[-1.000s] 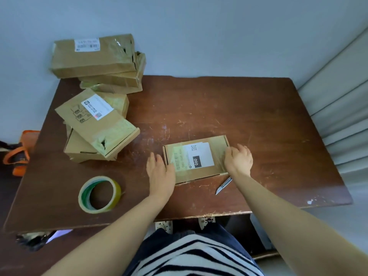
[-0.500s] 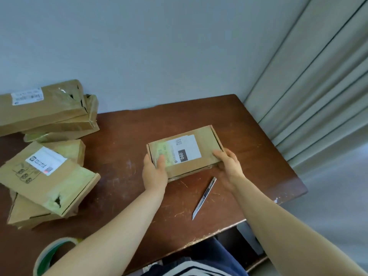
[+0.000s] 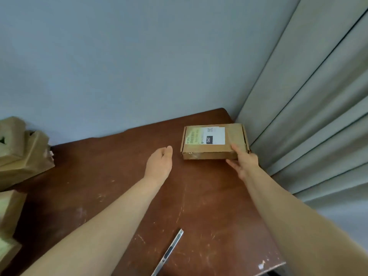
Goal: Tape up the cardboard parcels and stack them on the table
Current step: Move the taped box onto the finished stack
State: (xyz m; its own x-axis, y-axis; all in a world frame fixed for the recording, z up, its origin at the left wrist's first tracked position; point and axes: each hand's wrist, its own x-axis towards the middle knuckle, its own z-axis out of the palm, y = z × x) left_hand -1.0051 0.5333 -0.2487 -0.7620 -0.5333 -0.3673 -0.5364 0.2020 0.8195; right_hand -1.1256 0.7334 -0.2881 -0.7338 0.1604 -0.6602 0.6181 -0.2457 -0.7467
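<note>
A flat cardboard parcel [image 3: 214, 136] with a white label lies at the far right corner of the brown table [image 3: 199, 200]. My right hand [image 3: 246, 163] holds its near right corner, thumb on the top face and fingers along the front side. My left hand [image 3: 161, 160] hovers to the left of the parcel, apart from it, fingers relaxed and holding nothing. Other taped parcels [image 3: 23, 154] are piled at the table's left edge, partly cut off by the frame.
A slim metal utility knife [image 3: 169, 251] lies near the table's front edge. A grey curtain [image 3: 308, 116] hangs just right of the parcel. A blue-grey wall runs behind the table. More parcels [image 3: 8, 212] sit at the lower left.
The parcel has moved from the table's middle to the far right corner. My left hand has let go of it; my right hand still holds it. The view has swung right.
</note>
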